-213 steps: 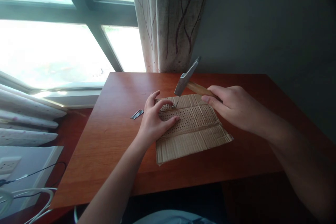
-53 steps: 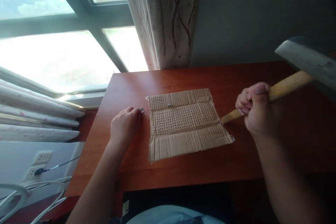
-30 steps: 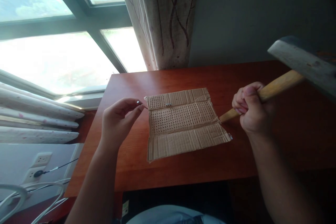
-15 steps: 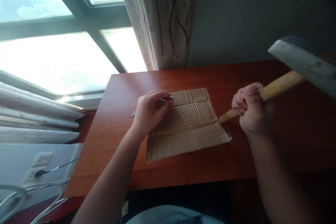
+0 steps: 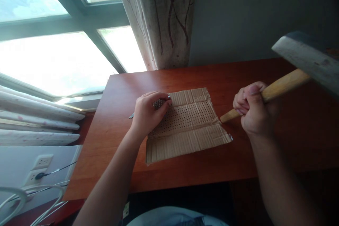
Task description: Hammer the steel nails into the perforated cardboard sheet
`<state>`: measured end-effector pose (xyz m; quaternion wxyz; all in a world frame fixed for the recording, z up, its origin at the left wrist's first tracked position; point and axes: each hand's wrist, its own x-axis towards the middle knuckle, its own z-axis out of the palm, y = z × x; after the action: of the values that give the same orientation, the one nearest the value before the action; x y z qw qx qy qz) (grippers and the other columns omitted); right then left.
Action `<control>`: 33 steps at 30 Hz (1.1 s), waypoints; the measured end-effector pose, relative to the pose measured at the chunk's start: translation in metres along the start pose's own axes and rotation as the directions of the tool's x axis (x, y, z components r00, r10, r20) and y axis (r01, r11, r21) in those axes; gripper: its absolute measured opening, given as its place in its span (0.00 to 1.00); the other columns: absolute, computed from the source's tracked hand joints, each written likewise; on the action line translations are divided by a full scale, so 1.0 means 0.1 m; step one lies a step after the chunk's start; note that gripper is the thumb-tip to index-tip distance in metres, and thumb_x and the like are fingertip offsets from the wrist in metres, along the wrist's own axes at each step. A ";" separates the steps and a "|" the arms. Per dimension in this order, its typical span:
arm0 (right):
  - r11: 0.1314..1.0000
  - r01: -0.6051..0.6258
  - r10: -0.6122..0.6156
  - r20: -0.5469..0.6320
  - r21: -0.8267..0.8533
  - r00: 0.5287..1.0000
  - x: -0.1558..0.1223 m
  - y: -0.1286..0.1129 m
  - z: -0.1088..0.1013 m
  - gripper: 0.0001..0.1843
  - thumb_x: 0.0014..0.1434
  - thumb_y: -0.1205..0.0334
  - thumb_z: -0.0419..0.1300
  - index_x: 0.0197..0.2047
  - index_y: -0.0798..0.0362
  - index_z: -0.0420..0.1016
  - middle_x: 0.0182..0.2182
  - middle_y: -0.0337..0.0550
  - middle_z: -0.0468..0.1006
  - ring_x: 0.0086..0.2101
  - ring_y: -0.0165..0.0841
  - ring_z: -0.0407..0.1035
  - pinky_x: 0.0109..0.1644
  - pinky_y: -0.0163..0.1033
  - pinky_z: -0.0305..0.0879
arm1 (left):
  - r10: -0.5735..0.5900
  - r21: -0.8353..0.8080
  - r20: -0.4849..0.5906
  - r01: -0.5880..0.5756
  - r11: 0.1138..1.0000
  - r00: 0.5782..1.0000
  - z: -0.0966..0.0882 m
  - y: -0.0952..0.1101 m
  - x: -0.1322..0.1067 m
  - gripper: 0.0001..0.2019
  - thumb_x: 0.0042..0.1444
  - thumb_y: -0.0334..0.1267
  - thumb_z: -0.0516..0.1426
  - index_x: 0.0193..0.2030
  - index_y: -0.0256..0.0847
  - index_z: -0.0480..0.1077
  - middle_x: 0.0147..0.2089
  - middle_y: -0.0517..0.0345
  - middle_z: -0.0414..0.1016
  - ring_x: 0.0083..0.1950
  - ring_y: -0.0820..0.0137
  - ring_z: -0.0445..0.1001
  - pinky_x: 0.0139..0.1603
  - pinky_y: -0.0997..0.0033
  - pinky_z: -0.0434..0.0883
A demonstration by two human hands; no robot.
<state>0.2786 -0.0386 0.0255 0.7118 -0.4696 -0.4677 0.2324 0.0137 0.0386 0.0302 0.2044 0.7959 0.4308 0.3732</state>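
My left hand [image 5: 149,113] is closed in a pinch on a nail [image 5: 168,97], whose shiny head shows at the fingertips. It rests over the upper left of a piece of cardboard [image 5: 185,146] lying on the table. A grid of small dark holes [image 5: 190,116] runs across the cardboard's middle, and shiny dots [image 5: 158,104] show beneath my left hand. To the right, my right hand [image 5: 254,109] is wrapped round the wooden handle of a hammer [image 5: 286,84]. The hammer's grey head is raised at the upper right, partly cut off by the frame.
Several thin metal nails [image 5: 131,116] lie left of my left hand on the reddish-brown table [image 5: 106,148]. A window [image 5: 47,60] and patterned curtain [image 5: 164,17] stand behind. Wall sockets [image 5: 43,162] and white cables [image 5: 57,189] are at lower left.
The view has shifted slightly, so the cardboard and my left hand appear a little farther left. Both grips look the same, and the hammer stays raised.
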 end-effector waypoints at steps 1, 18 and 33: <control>1.000 0.000 0.000 0.000 -0.006 1.000 0.00 0.00 0.00 0.23 0.64 0.51 0.63 0.24 0.49 0.58 0.16 0.30 0.54 0.15 0.24 0.48 0.18 0.34 0.43 | -0.002 -0.005 -0.003 0.002 1.000 1.000 0.00 0.00 0.00 0.05 0.57 0.38 0.62 0.36 0.40 0.78 0.35 0.57 0.83 0.37 0.67 0.80 0.42 0.69 0.74; 0.999 -0.010 0.010 -0.009 0.053 1.000 0.00 -0.01 0.01 0.22 0.64 0.53 0.64 0.24 0.50 0.59 0.16 0.29 0.55 0.15 0.23 0.48 0.17 0.33 0.42 | 0.004 -0.007 -0.017 -0.004 1.000 1.000 0.00 -0.03 0.00 0.03 0.56 0.36 0.63 0.35 0.41 0.78 0.35 0.59 0.83 0.36 0.67 0.80 0.43 0.70 0.74; 0.999 0.006 -0.006 0.006 0.043 1.000 0.01 -0.03 0.01 0.21 0.64 0.54 0.64 0.24 0.49 0.60 0.16 0.29 0.55 0.15 0.24 0.48 0.17 0.34 0.42 | 0.013 -0.030 0.026 -0.013 0.999 1.000 0.01 -0.02 -0.01 0.04 0.58 0.37 0.62 0.36 0.41 0.79 0.37 0.57 0.83 0.38 0.67 0.80 0.44 0.69 0.74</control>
<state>0.2781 -0.0393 0.0285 0.7211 -0.4523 -0.4660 0.2416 0.0128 0.0392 0.0282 0.2194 0.8002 0.4173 0.3706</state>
